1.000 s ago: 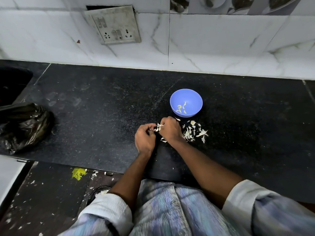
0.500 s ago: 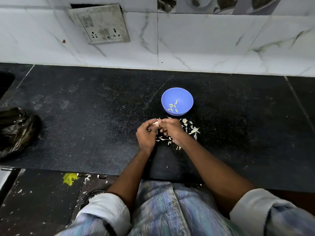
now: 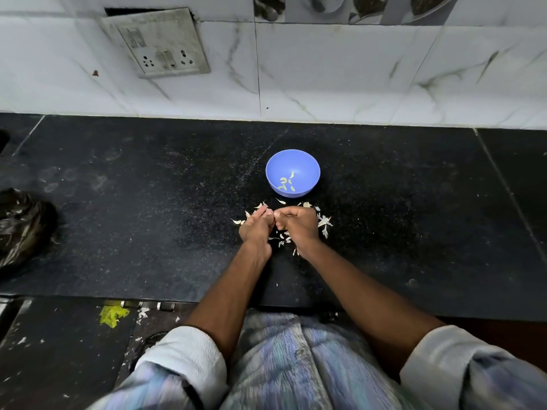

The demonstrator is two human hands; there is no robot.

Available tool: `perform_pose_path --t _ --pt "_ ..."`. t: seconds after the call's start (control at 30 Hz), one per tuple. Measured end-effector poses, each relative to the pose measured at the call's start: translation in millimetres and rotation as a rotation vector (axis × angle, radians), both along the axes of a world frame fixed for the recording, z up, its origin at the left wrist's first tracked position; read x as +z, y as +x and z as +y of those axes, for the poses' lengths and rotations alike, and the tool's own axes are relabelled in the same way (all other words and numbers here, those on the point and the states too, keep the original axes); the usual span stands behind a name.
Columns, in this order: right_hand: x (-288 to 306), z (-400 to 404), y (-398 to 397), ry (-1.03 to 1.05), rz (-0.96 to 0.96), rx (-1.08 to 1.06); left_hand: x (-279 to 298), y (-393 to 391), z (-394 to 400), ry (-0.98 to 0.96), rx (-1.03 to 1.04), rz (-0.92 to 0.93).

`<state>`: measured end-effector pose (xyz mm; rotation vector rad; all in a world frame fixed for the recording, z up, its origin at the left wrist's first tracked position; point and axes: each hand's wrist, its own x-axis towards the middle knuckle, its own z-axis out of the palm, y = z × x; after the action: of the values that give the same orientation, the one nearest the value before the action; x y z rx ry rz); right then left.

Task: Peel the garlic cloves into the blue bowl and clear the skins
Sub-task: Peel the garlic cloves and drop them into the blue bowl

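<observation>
Black counter (image 3: 148, 202) held the bowl (image 3: 307, 164), skins (image 3: 324, 221) scattered just before it. Both hands, left (image 3: 254, 229) and right (image 3: 299, 224), met fingertip to fingertip, curled; whatever they pinched was hidden.

left hand (image 3: 255, 229) | right hand (image 3: 299, 224) | fingertips meeting | blue bowl (image 3: 292, 173) beyond skins (image 3: 324, 224)

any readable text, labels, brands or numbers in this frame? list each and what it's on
None readable.
Switch and socket plate on the tiled wall: no legible marking; grimy and too blurred.
Blue bowl: plain, no print visible.
Black plastic bag: no print visible.
Picture tiles along the top: images only, no words.
</observation>
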<state>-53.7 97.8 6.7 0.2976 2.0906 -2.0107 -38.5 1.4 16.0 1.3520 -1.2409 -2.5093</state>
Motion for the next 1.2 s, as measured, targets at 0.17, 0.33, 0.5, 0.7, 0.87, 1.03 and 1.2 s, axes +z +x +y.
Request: perform_pose_path --t 0.17,0.33,0.5,0.7,0.87,1.03,1.2 --pt "-5.4 6.4 5.4 0.071 0.052 -0.031 -3.3 2.3 15.2 0.022 0.065 -0.026" --pt "2.2 12.1 5.6 0.028 0.068 -0.015 -0.8 1.5 18.9 0.02 0.084 -0.026" --pt "10.3 12.5 0.7 -0.05 -0.046 -0.047 -6.4 2.5 1.0 -0.417 -0.063 0.012" --pt "10.2 14.3 -5.6 -0.018 -0.076 -0.014 -4.9 9.3 -14.1 -0.97 -0.223 0.132" --pt "13.7 14.2 -11.0 0.023 -0.051 0.033 0.2 7.9 -9.5 -0.927 -0.356 0.25" --pt "19.6 21.9 -13.6 0.001 -0.054 0.068 -5.5 5.1 -7.0 -0.863 -0.336 0.205" --pt "20.1 31.7 -15.3 -0.141 -0.112 0.044 -10.7 6.2 -1.9 -0.758 -0.325 0.245"
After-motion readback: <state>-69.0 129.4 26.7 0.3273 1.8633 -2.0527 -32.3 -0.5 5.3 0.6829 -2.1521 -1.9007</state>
